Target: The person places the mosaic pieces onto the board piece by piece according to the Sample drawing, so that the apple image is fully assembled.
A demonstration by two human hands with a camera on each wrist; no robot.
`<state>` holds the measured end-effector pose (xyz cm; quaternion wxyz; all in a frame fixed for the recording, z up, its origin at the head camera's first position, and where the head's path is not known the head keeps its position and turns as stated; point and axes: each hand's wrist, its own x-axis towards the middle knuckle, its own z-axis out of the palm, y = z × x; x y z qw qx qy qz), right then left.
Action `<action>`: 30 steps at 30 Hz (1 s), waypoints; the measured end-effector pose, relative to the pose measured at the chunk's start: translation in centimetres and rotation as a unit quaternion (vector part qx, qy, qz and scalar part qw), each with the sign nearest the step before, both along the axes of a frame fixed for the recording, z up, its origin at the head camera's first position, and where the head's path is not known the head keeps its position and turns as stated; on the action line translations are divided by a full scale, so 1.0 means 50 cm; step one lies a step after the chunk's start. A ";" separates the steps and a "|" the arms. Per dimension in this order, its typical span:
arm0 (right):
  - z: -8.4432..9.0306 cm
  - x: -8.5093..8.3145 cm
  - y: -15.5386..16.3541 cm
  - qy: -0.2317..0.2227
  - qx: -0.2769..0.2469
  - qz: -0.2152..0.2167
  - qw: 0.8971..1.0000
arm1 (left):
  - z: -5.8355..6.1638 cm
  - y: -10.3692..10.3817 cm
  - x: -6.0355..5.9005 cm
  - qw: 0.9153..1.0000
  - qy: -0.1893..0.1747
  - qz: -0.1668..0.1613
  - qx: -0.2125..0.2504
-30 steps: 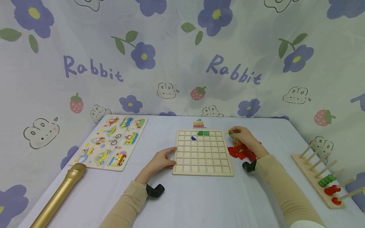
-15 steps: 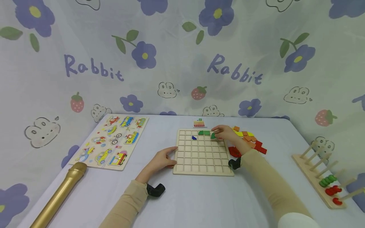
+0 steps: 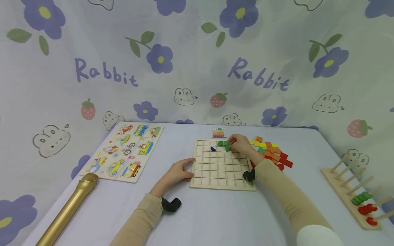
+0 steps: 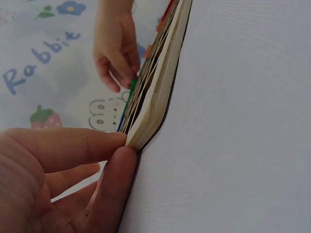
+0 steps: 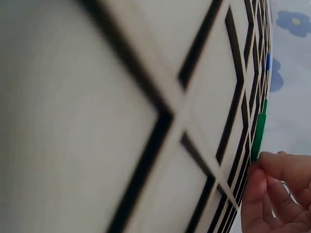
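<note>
A wooden grid board (image 3: 220, 177) lies flat on the table in the head view. My left hand (image 3: 181, 169) touches its near left edge with straight fingers; the left wrist view shows thumb and fingers (image 4: 82, 145) against the board's corner (image 4: 146, 131). My right hand (image 3: 238, 142) pinches a green piece (image 3: 227, 147) at the board's far row, beside green pieces (image 3: 220, 143) lying in the cells. A small blue piece (image 3: 213, 148) lies in a cell to the left. The right wrist view shows the grid (image 5: 194, 111) close up and fingers (image 5: 272, 189) at a green piece (image 5: 259, 131).
Loose orange, yellow and red pieces (image 3: 272, 153) are heaped right of the board. A small picture card (image 3: 218, 132) lies behind it. A vehicle puzzle (image 3: 127, 152) sits at left, a gold microphone (image 3: 69, 210) at front left, a peg rack with beads (image 3: 354, 191) at right.
My right hand moved left from the heap of loose pieces onto the board's far row, carrying a green piece. The left hand stayed at the board's edge.
</note>
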<state>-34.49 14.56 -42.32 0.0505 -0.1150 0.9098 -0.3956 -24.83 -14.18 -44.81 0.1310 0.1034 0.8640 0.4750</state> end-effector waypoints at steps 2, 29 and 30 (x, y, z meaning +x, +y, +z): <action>-0.003 -0.001 0.000 0.001 0.005 -0.003 1.000 | -0.001 0.001 0.001 1.000 -0.002 -0.003 0.001; -0.004 -0.006 -0.008 -0.017 0.009 0.009 1.000 | -0.005 -0.001 -0.006 1.000 0.006 0.000 -0.003; -0.004 -0.006 -0.007 -0.021 0.002 0.010 1.000 | -0.006 -0.001 -0.005 1.000 0.006 0.000 -0.004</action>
